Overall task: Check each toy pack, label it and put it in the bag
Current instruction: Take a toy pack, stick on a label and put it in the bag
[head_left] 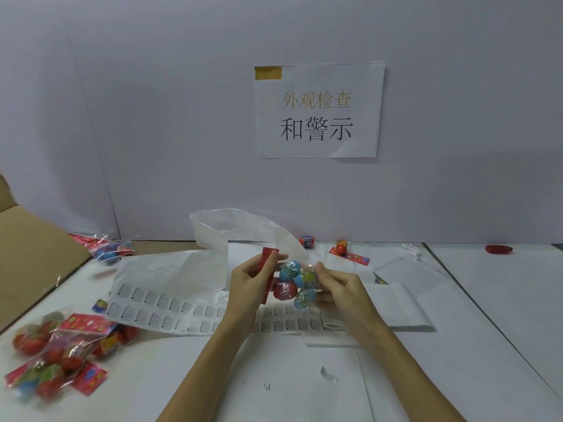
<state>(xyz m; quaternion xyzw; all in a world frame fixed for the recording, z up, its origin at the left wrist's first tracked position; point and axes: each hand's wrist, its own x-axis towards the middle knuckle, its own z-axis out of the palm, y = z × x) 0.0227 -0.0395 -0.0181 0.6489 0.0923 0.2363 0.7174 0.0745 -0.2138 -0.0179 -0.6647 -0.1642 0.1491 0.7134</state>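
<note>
Toy packs (58,348) lie heaped at the tabletop's (487,315) left edge, beside a sheet of warning labels (170,309). At centre, the left hand (253,281) pinches the red header card of a clear toy pack (294,284) of coloured eggs, raised above the labels, while the right hand (338,284) grips its opposite side. A white bag (219,229) stands behind.

Head-worn camera, aimed forward and down across a paper-covered table (457,345).
The scene was viewed from just above the forearms, with both hands framed close at centre; a wall sign (318,111) was faced squarely beyond, and the wide lens took in both table edges. No second view was provided.
</note>
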